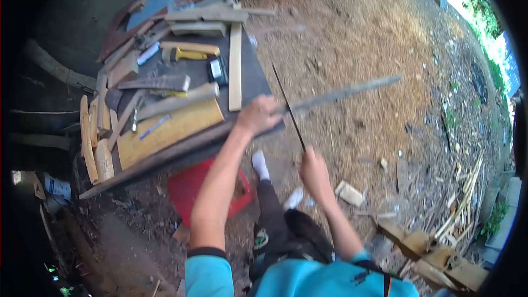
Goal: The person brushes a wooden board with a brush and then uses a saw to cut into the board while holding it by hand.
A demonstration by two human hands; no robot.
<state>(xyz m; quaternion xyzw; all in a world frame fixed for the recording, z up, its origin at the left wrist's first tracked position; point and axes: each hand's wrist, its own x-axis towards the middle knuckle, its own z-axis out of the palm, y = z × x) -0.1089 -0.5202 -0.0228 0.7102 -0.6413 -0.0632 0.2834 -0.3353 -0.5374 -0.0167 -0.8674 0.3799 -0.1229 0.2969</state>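
Standing over a sawdust-covered dirt yard [352, 33] beside a dark cluttered workbench [250, 71], left hand [258, 115] fingers clamped round a long grey weathered wooden strip [341, 94] held out past the bench edge, right hand [314, 171] fist-gripping a thin dark blade [289, 107] crossing it.

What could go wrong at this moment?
The left hand holds a long strip reaching out unsupported; it may whip or slip. The right hand holds a thin blade crossing beside the left fingers: a cut is possible. The crowded table could shed tools if bumped.
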